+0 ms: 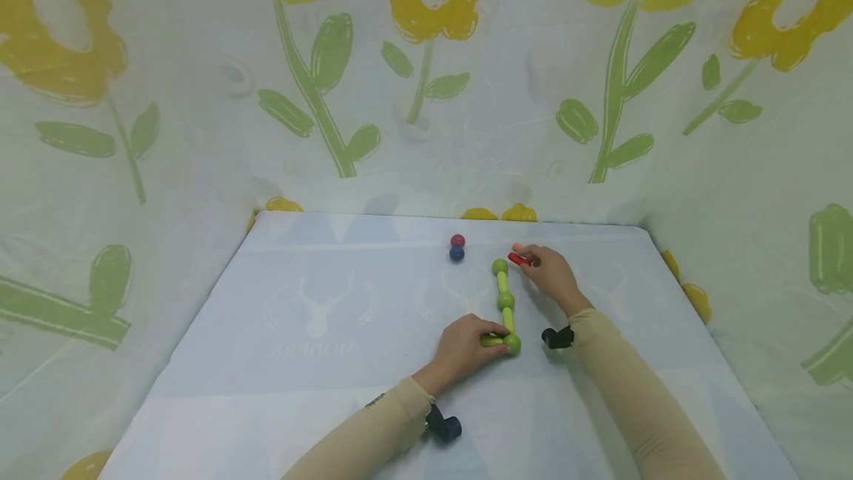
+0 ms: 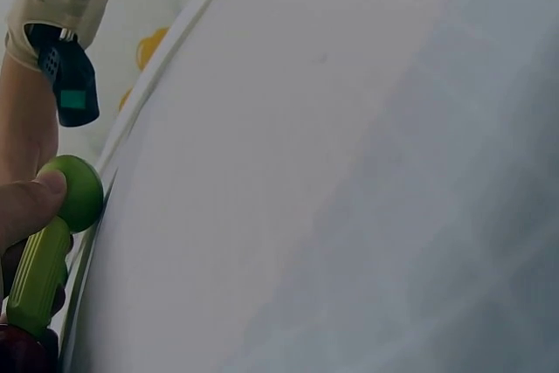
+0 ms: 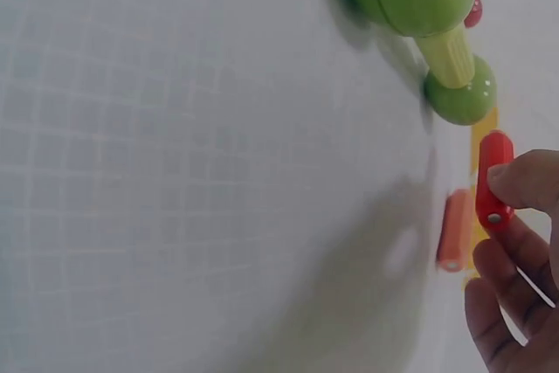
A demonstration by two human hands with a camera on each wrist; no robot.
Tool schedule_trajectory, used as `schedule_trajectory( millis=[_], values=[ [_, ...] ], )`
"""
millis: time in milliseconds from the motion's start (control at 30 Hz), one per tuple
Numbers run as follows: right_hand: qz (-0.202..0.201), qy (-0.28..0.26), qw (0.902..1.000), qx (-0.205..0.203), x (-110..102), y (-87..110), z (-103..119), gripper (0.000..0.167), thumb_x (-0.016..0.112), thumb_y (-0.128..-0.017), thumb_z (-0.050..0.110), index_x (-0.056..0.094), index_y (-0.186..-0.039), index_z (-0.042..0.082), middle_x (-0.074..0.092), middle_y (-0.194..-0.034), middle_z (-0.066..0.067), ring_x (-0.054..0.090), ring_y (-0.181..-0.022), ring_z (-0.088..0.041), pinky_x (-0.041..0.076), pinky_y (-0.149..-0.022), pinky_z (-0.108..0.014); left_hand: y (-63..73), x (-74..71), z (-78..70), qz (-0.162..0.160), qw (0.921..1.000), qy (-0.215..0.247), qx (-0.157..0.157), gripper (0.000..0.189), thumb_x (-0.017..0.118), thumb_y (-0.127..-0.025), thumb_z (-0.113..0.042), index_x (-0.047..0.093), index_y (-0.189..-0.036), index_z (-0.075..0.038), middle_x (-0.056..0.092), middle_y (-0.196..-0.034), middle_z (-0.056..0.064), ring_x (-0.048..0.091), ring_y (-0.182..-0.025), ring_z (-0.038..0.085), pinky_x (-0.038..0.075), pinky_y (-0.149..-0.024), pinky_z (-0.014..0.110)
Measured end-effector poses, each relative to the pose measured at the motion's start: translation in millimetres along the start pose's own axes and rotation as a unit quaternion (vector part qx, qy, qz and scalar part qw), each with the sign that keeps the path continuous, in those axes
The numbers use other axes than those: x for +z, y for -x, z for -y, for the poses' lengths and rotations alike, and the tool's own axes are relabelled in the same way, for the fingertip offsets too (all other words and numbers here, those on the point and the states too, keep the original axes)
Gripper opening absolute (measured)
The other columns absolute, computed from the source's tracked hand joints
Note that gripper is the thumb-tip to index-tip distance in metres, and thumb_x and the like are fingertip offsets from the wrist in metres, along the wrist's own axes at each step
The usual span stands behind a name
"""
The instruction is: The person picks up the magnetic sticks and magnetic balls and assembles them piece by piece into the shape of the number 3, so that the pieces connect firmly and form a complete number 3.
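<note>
Right hand [image 1: 549, 272] pinches red rod [image 3: 496, 150] between thumb and finger, beside the far green ball [image 1: 500, 266], not touching it; other fingers loosely curled. Rod likely light, stiff, a bit slick; mid-length hold seems best, leaving the pale-dotted end free. Left hand [image 1: 461, 350] grips near corner of green ball-and-rod chain [image 1: 506, 302], thumb on the near ball; chain probably rigid per piece, may bend at joints, so hold there. Orange rod [image 3: 455, 229] behind red one; red ball [image 1: 457, 241] and blue ball [image 1: 456, 254] touching, farther left on table [image 1: 233, 347].
</note>
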State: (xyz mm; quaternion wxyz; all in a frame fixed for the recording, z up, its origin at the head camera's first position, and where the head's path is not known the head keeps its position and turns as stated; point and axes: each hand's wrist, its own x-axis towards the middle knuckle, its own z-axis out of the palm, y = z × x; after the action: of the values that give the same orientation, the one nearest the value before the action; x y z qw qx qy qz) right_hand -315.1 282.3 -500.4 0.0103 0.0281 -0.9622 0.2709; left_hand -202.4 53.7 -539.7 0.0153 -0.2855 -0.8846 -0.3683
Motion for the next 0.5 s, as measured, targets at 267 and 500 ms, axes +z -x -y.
schedule_trajectory(
  millis=[267, 500],
  values=[
    [0.017, -0.025, 0.9992, -0.025, -2, -3.8, 17, 0.032, 0.069, -0.098, 0.014, 0.066, -0.129, 0.012, 0.068, -0.120, -0.014, 0.058, -0.113, -0.033, 0.050, -0.096, -0.050, 0.2, 0.8, -0.1, -0.007, 0.9999, 0.008, 0.005, 0.026, 0.083, -0.085, -0.036, 0.080, -0.110, -0.027, 0.072, -0.093, -0.017, 0.050, -0.077, -0.002, 0.039, -0.065, 0.015],
    [0.035, -0.032, 0.9974, -0.054, 2, -8.5, 31, 0.028, 0.070, -0.097, 0.017, 0.069, -0.125, 0.014, 0.068, -0.120, -0.012, 0.057, -0.114, -0.033, 0.047, -0.100, -0.051, 0.2, 1.3, 1.3, -0.006, 0.9999, 0.009, 0.008, 0.026, 0.082, -0.086, -0.037, 0.080, -0.111, -0.027, 0.072, -0.094, -0.018, 0.050, -0.078, -0.003, 0.040, -0.066, 0.014]
  ],
)
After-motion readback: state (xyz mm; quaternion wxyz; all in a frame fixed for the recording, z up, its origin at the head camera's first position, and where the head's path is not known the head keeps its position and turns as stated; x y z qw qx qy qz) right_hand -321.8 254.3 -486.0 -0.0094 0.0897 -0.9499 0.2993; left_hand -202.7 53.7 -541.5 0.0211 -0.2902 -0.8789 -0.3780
